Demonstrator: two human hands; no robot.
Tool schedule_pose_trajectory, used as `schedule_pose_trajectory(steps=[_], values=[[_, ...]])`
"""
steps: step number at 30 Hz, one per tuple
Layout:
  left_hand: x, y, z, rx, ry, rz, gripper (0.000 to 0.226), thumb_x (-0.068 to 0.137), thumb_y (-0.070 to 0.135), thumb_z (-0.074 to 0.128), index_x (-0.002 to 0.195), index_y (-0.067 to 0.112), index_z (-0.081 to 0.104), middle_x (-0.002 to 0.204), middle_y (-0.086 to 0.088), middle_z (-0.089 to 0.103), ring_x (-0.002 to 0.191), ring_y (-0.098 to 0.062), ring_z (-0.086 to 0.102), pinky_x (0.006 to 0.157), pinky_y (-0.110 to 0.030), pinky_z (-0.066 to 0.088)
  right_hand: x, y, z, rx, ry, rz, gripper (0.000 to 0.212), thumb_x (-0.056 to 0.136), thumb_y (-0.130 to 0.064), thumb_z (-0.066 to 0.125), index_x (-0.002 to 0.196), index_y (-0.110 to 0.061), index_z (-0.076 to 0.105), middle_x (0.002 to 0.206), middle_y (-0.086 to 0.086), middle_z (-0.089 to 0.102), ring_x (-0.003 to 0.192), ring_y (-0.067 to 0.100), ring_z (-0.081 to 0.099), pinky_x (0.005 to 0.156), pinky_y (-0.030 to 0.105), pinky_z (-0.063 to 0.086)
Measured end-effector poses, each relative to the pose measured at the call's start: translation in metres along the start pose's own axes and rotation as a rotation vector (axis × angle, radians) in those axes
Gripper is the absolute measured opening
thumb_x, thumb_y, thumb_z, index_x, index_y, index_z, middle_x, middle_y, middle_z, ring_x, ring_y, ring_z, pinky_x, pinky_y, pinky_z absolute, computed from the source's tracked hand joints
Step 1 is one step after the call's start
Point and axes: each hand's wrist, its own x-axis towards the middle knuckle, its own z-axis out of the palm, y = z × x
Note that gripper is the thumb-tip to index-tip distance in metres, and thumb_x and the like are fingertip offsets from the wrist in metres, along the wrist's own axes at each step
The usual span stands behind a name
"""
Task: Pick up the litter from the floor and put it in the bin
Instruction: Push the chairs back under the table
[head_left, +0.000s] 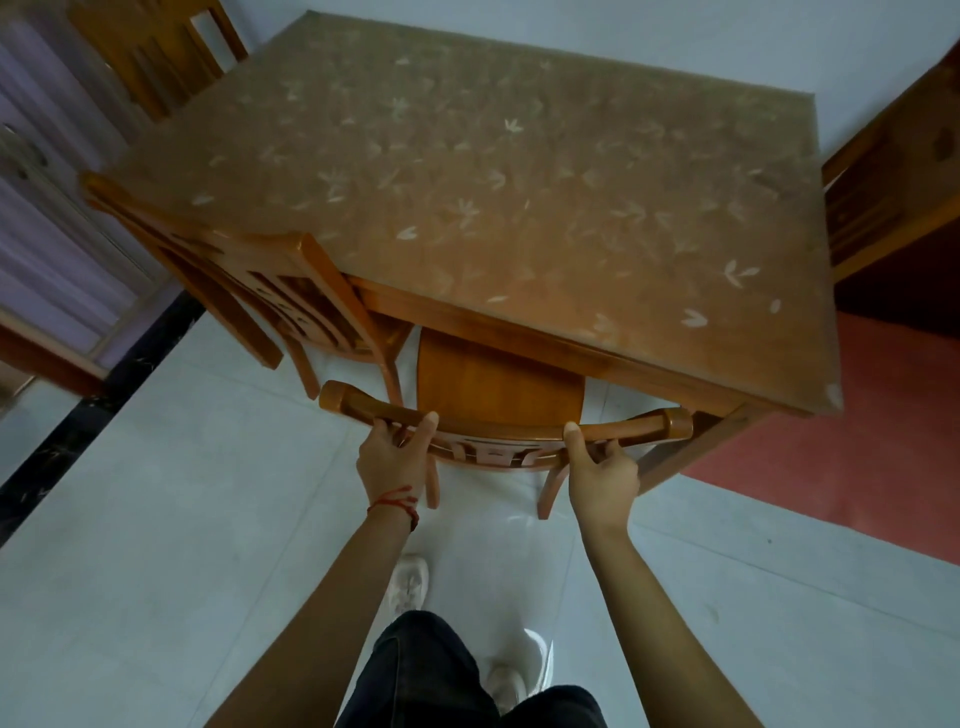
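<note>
You're standing at the near edge of the wooden table (519, 171), and both hands are clamped on the curved top rail of the chair (498, 384) in front of you. Your left hand (392, 460) is gripping the rail toward its left end, thumb up over the front, fingers curled around behind; there's a red string bracelet (397, 501) sitting on that wrist. Your right hand (602, 470) is gripping the rail toward its right end in the same way, thumb on top, fingers wrapped under. The chair's seat is lying partly under the tabletop, its back legs resting on the pale tiled floor (182, 545).

A second chair (249, 291) is standing just to the left, pushed against the table's corner, and a third one (156, 47) is showing at the far left side. The tabletop is wearing a clear cover printed with pale leaf shapes. A red mat (852, 447) is lying on the floor to the right. Your white shoes (410, 582) are showing below, between your forearms.

As for the litter and the bin: neither one is showing anywhere in this view, so I can't tell you where they are.
</note>
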Motion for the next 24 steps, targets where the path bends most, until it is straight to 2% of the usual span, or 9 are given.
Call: schedule_pose_trajectory(steps=[5,12,16,20,22,24], values=[[0.044,0.012,0.008,-0.006,-0.035,0.026,0.044,0.078,0.038,0.069,0.096,-0.002,0.062,0.096,-0.017,0.069,0.092,-0.03,0.061,0.081,-0.035,0.044,0.02,-0.021,0.028,-0.002,0.055,0.006,0.029,0.084,-0.039,0.06,0.075,-0.012,0.063,0.063,-0.008,0.062,0.063,0.004,0.059,0.055,0.014,0.038],[0.099,0.026,0.005,-0.006,-0.133,0.064,0.038,0.078,0.036,0.068,0.093,0.001,0.064,0.088,-0.014,0.071,0.085,-0.026,0.064,0.075,-0.027,0.043,0.03,-0.041,0.067,0.039,0.11,0.053,0.029,0.086,-0.038,0.058,0.083,-0.01,0.064,0.069,0.001,0.065,0.066,0.015,0.06,0.064,0.025,0.042],[0.131,0.035,0.003,0.006,-0.171,0.083,0.033,0.078,0.034,0.069,0.09,0.003,0.064,0.081,-0.006,0.069,0.079,-0.019,0.062,0.064,-0.019,0.041,0.034,-0.055,0.092,0.05,0.157,0.062,0.028,0.086,-0.037,0.058,0.084,-0.009,0.064,0.07,0.002,0.065,0.065,0.015,0.059,0.065,0.027,0.043],[0.163,0.04,0.003,-0.003,-0.21,0.083,0.033,0.078,0.034,0.07,0.093,0.005,0.065,0.088,-0.007,0.07,0.085,-0.019,0.061,0.079,-0.028,0.043,0.04,-0.067,0.115,0.05,0.203,0.067,0.032,0.086,-0.037,0.058,0.089,-0.006,0.064,0.075,0.005,0.067,0.069,0.017,0.061,0.066,0.024,0.043],[0.176,0.043,0.004,0.001,-0.218,0.093,0.033,0.077,0.034,0.071,0.093,0.005,0.065,0.088,-0.006,0.069,0.086,-0.02,0.062,0.08,-0.028,0.043,0.043,-0.072,0.126,0.06,0.232,0.068,0.032,0.086,-0.038,0.058,0.089,-0.006,0.064,0.073,0.004,0.066,0.065,0.014,0.059,0.059,0.021,0.041],[0.187,0.046,0.005,-0.004,-0.232,0.107,0.034,0.077,0.033,0.071,0.095,0.004,0.065,0.088,-0.007,0.069,0.088,-0.022,0.062,0.08,-0.029,0.044,0.046,-0.076,0.134,0.07,0.256,0.065,0.033,0.086,-0.038,0.058,0.091,-0.006,0.064,0.074,0.005,0.066,0.065,0.015,0.059,0.058,0.021,0.04]])
